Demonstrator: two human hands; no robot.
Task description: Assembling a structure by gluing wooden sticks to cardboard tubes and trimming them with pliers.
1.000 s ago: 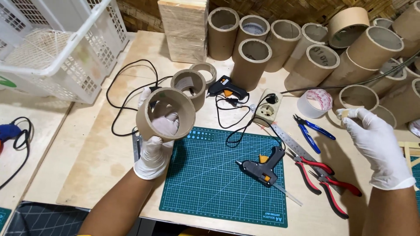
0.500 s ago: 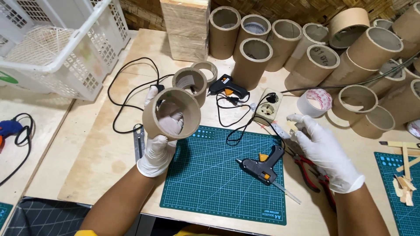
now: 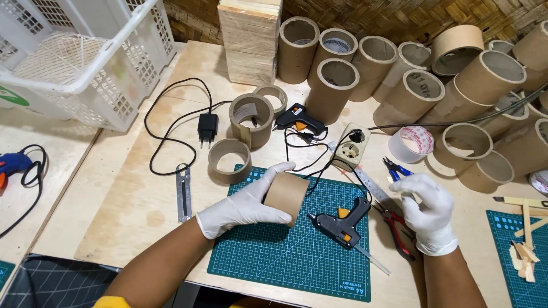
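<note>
My left hand, in a white glove, grips a short brown cardboard tube and holds it on its side over the green cutting mat. My right hand, also gloved, hovers with curled fingers over red-handled pliers and a metal ruler at the mat's right edge. Whether it holds anything is hidden. A black glue gun lies on the mat between my hands.
Three cardboard rings, another glue gun, a power strip, a tape roll and blue pliers lie beyond. Tall tubes line the back. White basket far left; utility knife left.
My left hand has lowered the tube from upright in the air to lying sideways over the mat. My right hand has dropped down and nearer, over the pliers.
</note>
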